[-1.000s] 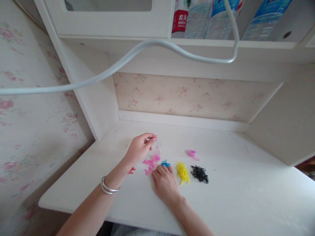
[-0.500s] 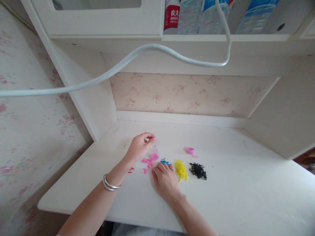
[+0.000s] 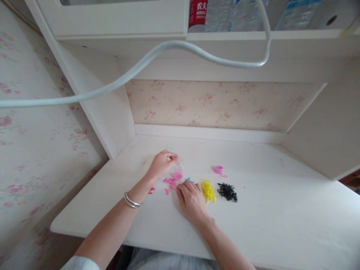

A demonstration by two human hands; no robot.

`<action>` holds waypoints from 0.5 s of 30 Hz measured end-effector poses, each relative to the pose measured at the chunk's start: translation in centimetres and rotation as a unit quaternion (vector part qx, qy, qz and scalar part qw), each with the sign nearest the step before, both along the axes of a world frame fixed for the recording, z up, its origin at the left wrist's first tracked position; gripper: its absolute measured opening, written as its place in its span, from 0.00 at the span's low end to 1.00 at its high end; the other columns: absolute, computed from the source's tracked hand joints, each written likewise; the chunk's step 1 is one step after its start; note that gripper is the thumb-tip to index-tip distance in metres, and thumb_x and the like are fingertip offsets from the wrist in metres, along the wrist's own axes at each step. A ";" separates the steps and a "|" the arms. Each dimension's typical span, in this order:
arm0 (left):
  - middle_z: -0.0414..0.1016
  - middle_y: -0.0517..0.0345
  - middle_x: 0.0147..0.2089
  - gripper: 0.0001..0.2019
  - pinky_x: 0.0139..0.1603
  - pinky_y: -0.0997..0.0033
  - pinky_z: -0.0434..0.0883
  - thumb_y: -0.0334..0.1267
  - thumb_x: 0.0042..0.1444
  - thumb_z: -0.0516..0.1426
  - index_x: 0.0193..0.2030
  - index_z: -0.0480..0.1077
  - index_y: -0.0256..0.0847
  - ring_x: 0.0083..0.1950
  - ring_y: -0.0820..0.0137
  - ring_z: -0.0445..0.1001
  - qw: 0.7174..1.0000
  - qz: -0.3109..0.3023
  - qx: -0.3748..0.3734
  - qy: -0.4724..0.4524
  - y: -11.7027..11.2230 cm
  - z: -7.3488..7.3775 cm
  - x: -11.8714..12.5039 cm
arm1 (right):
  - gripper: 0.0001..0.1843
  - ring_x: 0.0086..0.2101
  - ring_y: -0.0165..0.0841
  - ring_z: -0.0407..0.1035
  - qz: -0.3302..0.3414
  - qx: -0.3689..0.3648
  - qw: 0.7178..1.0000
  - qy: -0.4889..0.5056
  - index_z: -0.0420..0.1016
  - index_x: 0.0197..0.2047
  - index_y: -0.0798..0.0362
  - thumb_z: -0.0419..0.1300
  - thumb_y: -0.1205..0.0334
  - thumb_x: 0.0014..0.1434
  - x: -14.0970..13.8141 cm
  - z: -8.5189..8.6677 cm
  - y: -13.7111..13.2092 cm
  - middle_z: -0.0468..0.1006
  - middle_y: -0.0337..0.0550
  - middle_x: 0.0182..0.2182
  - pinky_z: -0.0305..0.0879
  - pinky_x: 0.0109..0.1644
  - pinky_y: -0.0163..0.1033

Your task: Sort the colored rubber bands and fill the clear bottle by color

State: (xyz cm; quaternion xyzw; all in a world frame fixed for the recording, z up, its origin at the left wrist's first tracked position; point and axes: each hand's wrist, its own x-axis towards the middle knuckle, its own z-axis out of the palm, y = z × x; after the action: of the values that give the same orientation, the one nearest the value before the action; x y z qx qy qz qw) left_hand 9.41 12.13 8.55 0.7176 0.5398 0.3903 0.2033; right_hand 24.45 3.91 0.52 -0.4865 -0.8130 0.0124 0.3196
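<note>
My left hand (image 3: 161,165) grips a small clear bottle (image 3: 178,167) with pink bands in its bottom, fingers curled round its mouth. My right hand (image 3: 192,200) lies palm down on the white desk (image 3: 267,221), fingertips bent over a small blue pile of bands (image 3: 188,180), most of which it hides. Loose pink bands (image 3: 169,183) lie between the two hands, and a few red ones (image 3: 151,191) sit by my left wrist. A yellow pile (image 3: 208,189) and a black pile (image 3: 227,191) lie to the right of my right hand.
A pink bottle cap (image 3: 219,170) lies behind the piles. A grey cable (image 3: 157,52) hangs across the view above the desk. Water bottles (image 3: 225,13) stand on the upper shelf. White cabinet walls close in the desk on the left (image 3: 109,112) and right (image 3: 329,142).
My right hand has slid a little forward over the blue bands, covering more of them. My left hand stays on the clear bottle. The camera has shifted slightly.
</note>
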 end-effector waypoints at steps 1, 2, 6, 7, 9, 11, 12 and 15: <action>0.76 0.58 0.39 0.11 0.43 0.73 0.68 0.40 0.54 0.54 0.38 0.77 0.42 0.40 0.70 0.73 1.000 -0.004 0.002 -0.003 -0.1 0.1 -0.1 | 0.12 0.35 0.32 0.64 0.001 0.001 1.000 0.006 0.73 0.38 0.50 0.48 0.63 0.65 0.1 0.0 0.0 0.72 0.42 0.33 0.51 0.41 0.39; 0.76 0.58 0.39 0.11 0.43 0.73 0.68 0.40 0.54 0.54 0.39 0.77 0.42 0.41 0.70 0.73 1.000 -0.007 0.007 -0.006 -0.2 0.3 -0.2 | 0.12 0.35 0.32 0.64 0.002 0.001 1.000 0.011 0.73 0.38 0.50 0.48 0.63 0.65 0.1 0.0 0.1 0.72 0.42 0.33 0.51 0.41 0.39; 0.75 0.57 0.40 0.12 0.41 0.74 0.68 0.40 0.57 0.52 0.39 0.76 0.42 0.40 0.71 0.73 0.999 0.004 0.034 -0.004 -2.0 0.7 -1.6 | 0.13 0.34 0.31 0.65 -0.001 -0.004 0.999 0.053 0.73 0.37 0.50 0.48 0.61 0.65 0.4 0.0 0.3 0.72 0.42 0.32 0.53 0.41 0.38; 0.75 0.57 0.40 0.12 0.40 0.74 0.68 0.40 0.58 0.51 0.40 0.75 0.41 0.39 0.71 0.73 0.999 0.007 0.036 0.006 -2.7 0.6 -2.1 | 0.13 0.34 0.31 0.65 -0.006 -0.011 0.997 0.079 0.73 0.37 0.50 0.49 0.60 0.65 0.4 0.1 0.4 0.72 0.42 0.32 0.55 0.40 0.38; 0.75 0.56 0.39 0.13 0.38 0.74 0.67 0.41 0.59 0.50 0.40 0.75 0.41 0.37 0.72 0.72 0.999 0.002 0.029 0.039 -4.5 -0.1 -3.0 | 0.14 0.34 0.30 0.66 -0.017 -0.027 0.988 0.148 0.74 0.36 0.50 0.49 0.58 0.64 0.4 0.7 0.7 0.72 0.41 0.32 0.57 0.39 0.36; 0.74 0.56 0.39 0.13 0.40 0.74 0.67 0.42 0.60 0.50 0.40 0.74 0.42 0.38 0.71 0.72 0.996 -0.015 0.004 0.087 -6.3 -1.5 -3.7 | 0.15 0.33 0.29 0.66 -0.028 -0.036 0.976 0.211 0.74 0.37 0.50 0.48 0.56 0.64 0.3 1.8 1.4 0.71 0.41 0.32 0.59 0.38 0.35; 0.74 0.56 0.39 0.12 0.41 0.73 0.67 0.42 0.60 0.50 0.40 0.74 0.43 0.39 0.70 0.73 0.993 -0.021 -0.013 0.118 -7.1 -2.3 -3.8 | 0.15 0.32 0.29 0.66 -0.031 -0.034 0.972 0.232 0.74 0.37 0.50 0.48 0.55 0.64 0.2 2.5 1.8 0.71 0.41 0.32 0.60 0.36 0.34; 0.73 0.55 0.42 0.10 0.43 0.69 0.67 0.41 0.59 0.51 0.40 0.73 0.43 0.42 0.68 0.73 0.978 0.007 -0.035 0.206 -8.7 -4.9 -3.6 | 0.14 0.31 0.30 0.65 -0.035 -0.005 0.967 0.253 0.74 0.37 0.51 0.49 0.55 0.63 0.0 4.4 3.4 0.71 0.41 0.32 0.60 0.34 0.35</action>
State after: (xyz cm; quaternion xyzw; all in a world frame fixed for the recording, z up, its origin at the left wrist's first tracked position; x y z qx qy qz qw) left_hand 5.76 3.40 3.62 0.7711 0.5885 0.2166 0.1105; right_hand 24.45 7.31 4.92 -0.4977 -0.6881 0.1282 0.5123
